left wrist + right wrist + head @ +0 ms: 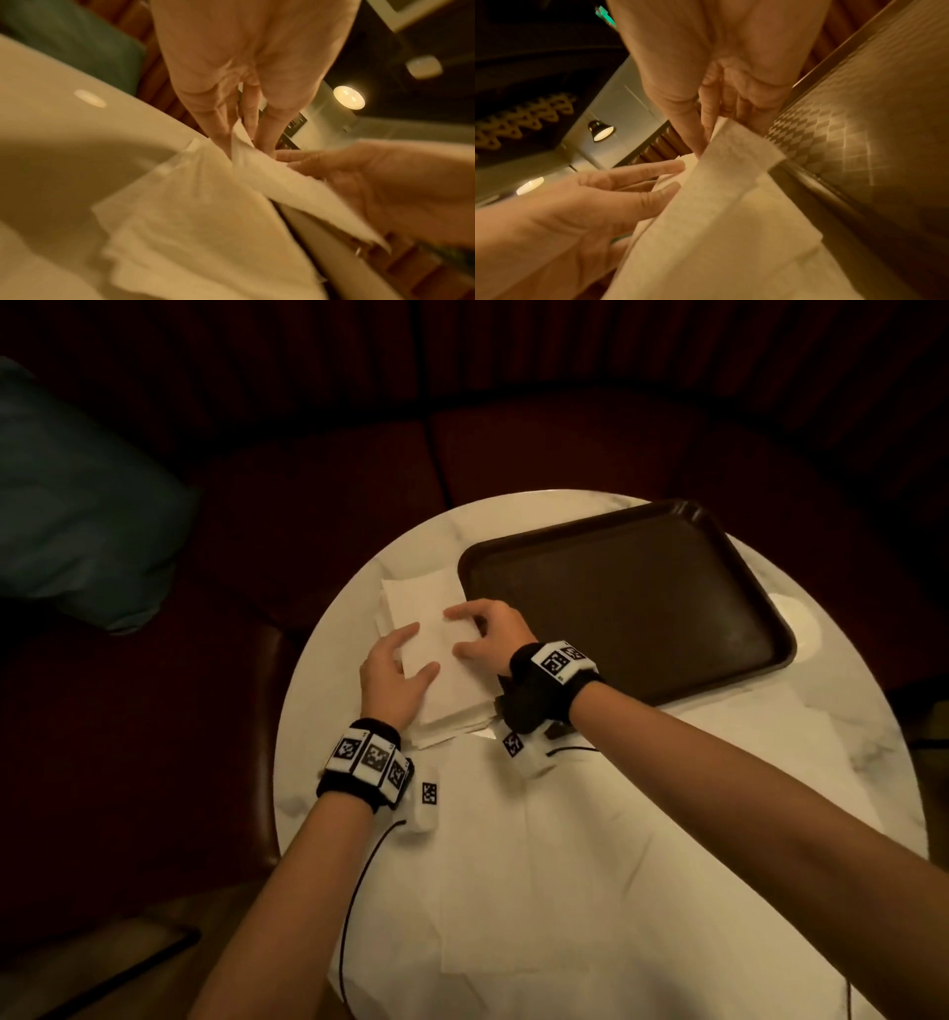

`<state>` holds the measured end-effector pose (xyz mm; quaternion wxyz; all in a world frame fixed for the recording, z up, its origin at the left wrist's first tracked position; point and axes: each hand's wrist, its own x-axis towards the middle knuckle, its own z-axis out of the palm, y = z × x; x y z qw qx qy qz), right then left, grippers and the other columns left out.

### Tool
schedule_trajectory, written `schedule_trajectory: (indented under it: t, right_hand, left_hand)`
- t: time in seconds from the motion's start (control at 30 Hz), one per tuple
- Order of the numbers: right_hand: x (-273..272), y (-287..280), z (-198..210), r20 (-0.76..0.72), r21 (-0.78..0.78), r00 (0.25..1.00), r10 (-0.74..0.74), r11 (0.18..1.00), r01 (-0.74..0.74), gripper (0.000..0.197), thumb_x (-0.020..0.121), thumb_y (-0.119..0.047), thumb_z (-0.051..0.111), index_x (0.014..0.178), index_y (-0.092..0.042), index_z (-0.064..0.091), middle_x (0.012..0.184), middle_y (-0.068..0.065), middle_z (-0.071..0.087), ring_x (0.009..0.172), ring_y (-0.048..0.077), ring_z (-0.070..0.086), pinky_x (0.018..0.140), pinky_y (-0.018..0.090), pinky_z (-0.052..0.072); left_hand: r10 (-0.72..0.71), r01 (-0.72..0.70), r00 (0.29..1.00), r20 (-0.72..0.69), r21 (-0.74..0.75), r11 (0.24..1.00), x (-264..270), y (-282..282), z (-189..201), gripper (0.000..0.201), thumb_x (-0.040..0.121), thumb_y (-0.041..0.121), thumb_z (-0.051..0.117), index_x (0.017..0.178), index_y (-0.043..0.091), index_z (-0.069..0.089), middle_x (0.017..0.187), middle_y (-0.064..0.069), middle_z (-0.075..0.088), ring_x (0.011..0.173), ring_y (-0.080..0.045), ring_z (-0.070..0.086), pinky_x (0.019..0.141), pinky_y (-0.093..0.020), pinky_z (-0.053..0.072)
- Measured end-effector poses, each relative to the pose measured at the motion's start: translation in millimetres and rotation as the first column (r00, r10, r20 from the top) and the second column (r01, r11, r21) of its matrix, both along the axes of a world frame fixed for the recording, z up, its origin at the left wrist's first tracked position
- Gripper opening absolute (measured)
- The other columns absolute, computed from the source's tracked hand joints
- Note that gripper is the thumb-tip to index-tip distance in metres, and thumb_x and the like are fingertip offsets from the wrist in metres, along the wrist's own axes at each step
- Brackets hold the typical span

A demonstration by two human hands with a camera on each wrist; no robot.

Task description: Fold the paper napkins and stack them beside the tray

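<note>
1. On the counter (642, 788), just left of the tray (626, 603), both hands pinch the top napkin (441, 654) on the stack (452, 726).
2. Thin paper: left hand (393, 677) and right hand (495, 634), fingers clamped, could skew the fold or drag lower sheets.

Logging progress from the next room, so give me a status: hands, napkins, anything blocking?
Left hand and right hand both holding the top napkin on the napkin stack. Stack beside tray. Nothing blocking.
</note>
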<state>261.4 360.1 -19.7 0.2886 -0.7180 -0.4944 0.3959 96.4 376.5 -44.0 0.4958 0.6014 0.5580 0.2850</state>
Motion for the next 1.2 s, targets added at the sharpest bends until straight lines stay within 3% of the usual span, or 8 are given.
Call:
schedule_trajectory:
  t: [0.17,0.4,0.63,0.77,0.9,0.97,1.13,1.2]
  right_hand:
    - [-7,21,-26,0.198,-0.119,0.974,0.109,0.989,-0.086,0.055,0.080,-0.013,0.075,0.132,-0.015,0.057,0.135,0.009,0.050,0.125,0.026,0.048,0.104,0.031,0.041]
    - [-9,18,-22,0.429,-0.212,0.847,0.314,0.946,-0.243,0.060,0.084,-0.027,0.070,0.139,-0.020,0.046,0.136,0.009,0.036,0.115,0.034,0.052,0.097,0.041,0.047]
    - [63,-62,39,0.425,0.064,0.903,0.069,0.992,-0.106,0.046,0.082,-0.033,0.072,0.125,-0.025,0.057,0.108,0.000,0.043,0.095,0.016,0.053,0.084,0.029,0.045]
    - [123,-153,65,0.477,-0.019,0.878,0.035,0.999,-0.029,0.037,0.082,-0.034,0.072,0.116,-0.027,0.061,0.098,-0.003,0.049,0.077,0.008,0.049,0.075,0.027,0.046]
    - [161,-244,71,0.481,-0.173,0.875,0.053,0.984,0.035,0.032,0.083,-0.033,0.072,0.113,-0.028,0.062,0.097,-0.003,0.056,0.069,0.008,0.056,0.067,0.025,0.046]
    - [172,-283,66,0.457,-0.240,0.888,0.051,0.968,0.069,0.029,0.082,-0.032,0.073,0.109,-0.029,0.063,0.094,-0.004,0.059,0.067,0.009,0.057,0.067,0.027,0.046]
    - [172,-359,32,0.370,-0.370,0.920,0.131,0.929,0.017,0.030,0.079,-0.036,0.075,0.106,-0.031,0.062,0.096,-0.007,0.058,0.073,0.009,0.056,0.072,0.026,0.048]
    - [161,-378,14,0.324,-0.390,0.927,0.190,0.919,-0.052,0.040,0.078,-0.043,0.075,0.113,-0.028,0.061,0.100,-0.008,0.054,0.083,0.012,0.056,0.077,0.025,0.047]
  left_hand:
    - [-0.078,0.123,0.943,-0.322,0.122,0.985,-4,9,-12,0.057,0.081,0.012,0.075,0.134,0.008,0.054,0.122,-0.008,0.049,0.094,-0.014,0.048,0.095,-0.028,0.045]
    - [-0.122,0.228,0.793,-0.597,0.105,0.968,-7,4,-18,0.057,0.085,0.024,0.071,0.138,0.014,0.051,0.127,-0.012,0.037,0.115,-0.029,0.041,0.102,-0.036,0.041]
    - [-0.048,0.230,0.829,-0.558,0.260,0.938,-12,-23,20,0.054,0.086,0.025,0.069,0.136,0.022,0.050,0.133,-0.015,0.036,0.119,-0.034,0.036,0.098,-0.040,0.038]
    - [-0.205,0.350,0.840,-0.503,0.212,0.912,1,-78,42,0.029,0.087,0.021,0.068,0.116,0.017,0.065,0.123,-0.012,0.047,0.118,-0.031,0.041,0.099,-0.034,0.034]
    - [-0.409,0.517,0.785,-0.466,0.128,0.846,42,-147,43,0.016,0.088,0.023,0.066,0.103,0.018,0.070,0.109,-0.003,0.058,0.105,-0.025,0.053,0.094,-0.039,0.044]
    - [-0.492,0.598,0.714,-0.498,0.068,0.799,68,-180,39,0.021,0.090,0.029,0.062,0.108,0.020,0.068,0.111,-0.002,0.059,0.105,-0.023,0.054,0.093,-0.041,0.045]
    - [-0.637,0.726,0.344,-0.690,-0.235,0.646,112,-248,23,0.050,0.088,0.047,0.061,0.127,0.017,0.049,0.126,-0.004,0.050,0.115,-0.024,0.049,0.094,-0.039,0.045]
    - [-0.628,0.708,0.290,-0.722,-0.279,0.648,117,-266,17,0.062,0.082,0.047,0.069,0.128,0.014,0.043,0.127,-0.007,0.045,0.115,-0.026,0.047,0.091,-0.039,0.046]
